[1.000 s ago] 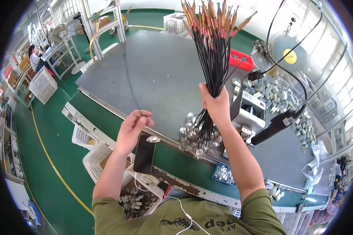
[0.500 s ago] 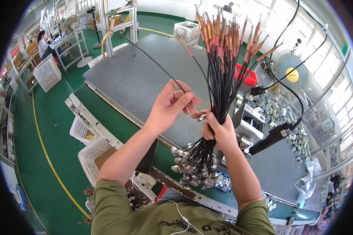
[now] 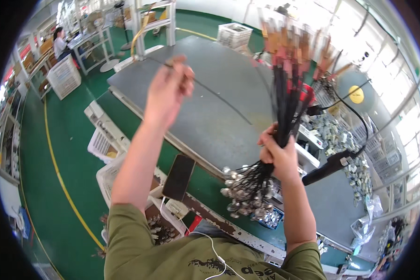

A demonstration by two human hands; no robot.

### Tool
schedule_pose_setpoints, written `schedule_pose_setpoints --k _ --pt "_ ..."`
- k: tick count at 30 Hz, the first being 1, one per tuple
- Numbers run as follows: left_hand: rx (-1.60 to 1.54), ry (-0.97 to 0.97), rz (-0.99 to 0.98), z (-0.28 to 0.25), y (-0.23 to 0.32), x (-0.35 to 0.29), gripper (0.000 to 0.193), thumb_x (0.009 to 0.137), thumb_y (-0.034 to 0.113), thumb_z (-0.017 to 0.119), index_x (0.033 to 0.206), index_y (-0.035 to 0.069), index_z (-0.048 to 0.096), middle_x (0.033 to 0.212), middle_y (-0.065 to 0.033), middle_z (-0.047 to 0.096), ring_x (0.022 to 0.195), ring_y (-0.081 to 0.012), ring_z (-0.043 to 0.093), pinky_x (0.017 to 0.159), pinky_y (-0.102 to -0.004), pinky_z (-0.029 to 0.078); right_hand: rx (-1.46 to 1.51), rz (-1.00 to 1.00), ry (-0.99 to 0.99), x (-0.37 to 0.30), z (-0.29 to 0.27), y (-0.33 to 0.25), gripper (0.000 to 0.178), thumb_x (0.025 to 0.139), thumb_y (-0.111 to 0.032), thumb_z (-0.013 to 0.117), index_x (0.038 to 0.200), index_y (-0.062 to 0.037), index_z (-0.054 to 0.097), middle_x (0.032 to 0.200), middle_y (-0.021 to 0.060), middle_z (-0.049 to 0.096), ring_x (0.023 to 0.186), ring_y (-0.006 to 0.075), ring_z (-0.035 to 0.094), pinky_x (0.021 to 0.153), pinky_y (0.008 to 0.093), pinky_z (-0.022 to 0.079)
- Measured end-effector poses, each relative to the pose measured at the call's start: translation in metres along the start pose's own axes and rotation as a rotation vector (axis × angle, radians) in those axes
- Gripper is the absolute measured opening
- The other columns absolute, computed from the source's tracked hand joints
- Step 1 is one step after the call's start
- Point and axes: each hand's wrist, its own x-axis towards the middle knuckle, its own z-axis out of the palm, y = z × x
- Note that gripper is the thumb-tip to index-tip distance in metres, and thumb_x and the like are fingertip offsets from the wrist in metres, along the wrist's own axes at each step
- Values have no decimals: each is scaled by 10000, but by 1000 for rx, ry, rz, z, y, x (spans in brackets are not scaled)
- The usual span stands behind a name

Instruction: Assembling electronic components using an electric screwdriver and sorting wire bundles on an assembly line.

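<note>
My right hand [image 3: 281,154] grips a thick bundle of black wires [image 3: 284,105] around its lower part. The wires' upper ends, pink and copper-brown, are smeared by motion. Below the fist hang the bundle's round silvery metal ends [image 3: 247,191], clustered over the table's front edge. To the left, my left hand [image 3: 169,88] is raised over the table with its fingers curled and blurred. A single black wire [image 3: 224,101] passes through these fingers and slants down toward the bundle, its lower end apart from my right hand.
The grey table [image 3: 205,60] lies beneath my hands. A phone [image 3: 178,177] with a white cable lies at its near edge. On the right are a black-handled tool [image 3: 329,167] on a cord, heaped small metal parts [image 3: 326,133] and a fan [image 3: 354,93]. A person [image 3: 60,44] sits far left.
My left hand has moved up and left, away from the bundle, with the single wire. My right hand and the bundle have shifted slightly right. More of the phone shows.
</note>
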Motion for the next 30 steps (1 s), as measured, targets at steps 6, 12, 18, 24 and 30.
schedule_pose_setpoints --k 6,12,18,24,30 --pt "-230 -7 95 -60 36 24 355 1025 187 453 1350 48 424 1020 -49 624 778 -110 565 677 -251 455 -59 -49 85 5 -27 5 172 917 -34 595 1043 -57 480 798 90 564 436 86 410 422 241 337" --pt "-269 0 178 -58 53 19 295 1000 217 524 1246 60 566 1077 -46 666 771 -68 597 646 -226 473 -24 -57 52 8 -33 6 157 927 -47 592 1043 -66 487 798 69 542 434 70 368 423 241 318" --pt "-253 126 168 -53 65 13 197 954 270 612 1002 80 632 917 -25 665 644 -49 558 554 -213 412 33 -39 31 12 -34 3 147 931 -74 602 1041 -73 504 799 55 548 419 56 344 416 243 301" --pt "-218 170 243 -52 68 9 203 946 298 625 895 102 604 853 -30 629 633 -56 538 567 -223 406 -8 -31 -3 10 -37 3 138 934 -91 600 1034 -76 508 813 58 549 412 55 348 412 238 298" --pt "-10 134 558 -51 108 8 221 1004 286 498 970 71 540 835 -47 613 834 -197 625 877 -496 520 -41 -77 58 19 -19 -1 158 944 -129 603 1040 -37 516 799 75 559 407 58 366 412 233 303"
